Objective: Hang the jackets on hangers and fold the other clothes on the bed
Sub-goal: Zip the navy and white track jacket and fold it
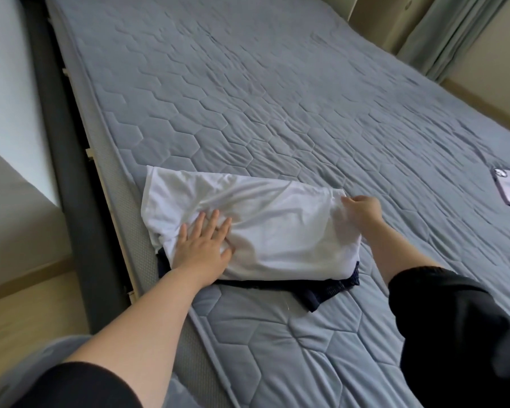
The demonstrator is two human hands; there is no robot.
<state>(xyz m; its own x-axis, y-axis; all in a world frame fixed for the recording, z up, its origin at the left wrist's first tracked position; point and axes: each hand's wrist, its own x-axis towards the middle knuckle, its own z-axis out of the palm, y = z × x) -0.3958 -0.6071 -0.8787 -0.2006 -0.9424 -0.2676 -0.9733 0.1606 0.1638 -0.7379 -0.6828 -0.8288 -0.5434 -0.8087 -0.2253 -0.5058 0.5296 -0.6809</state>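
Both hands were on the white T-shirt [277, 225], which lay near the left edge of the bed [248, 83] on top of a dark navy garment [321, 291]. The left hand [202, 245] pressed flat on the near left part of the shirt, fingers straight and spread. The right hand [362, 209] pinched the cloth at its far right corner.

The step looked like squaring up a fold. To do it well, the flat hand would best serve as an anchor while the pinching hand drew the corner taut and laid it edge to edge. That way no slack would bunch under the palm and the navy piece below would not be dragged along.

The shirt looked thin and soft. It made a rough rectangle, with a hemmed edge showing at its far left, creases running across it and a puffed near right corner. Navy cloth stuck out beneath it along the near side.
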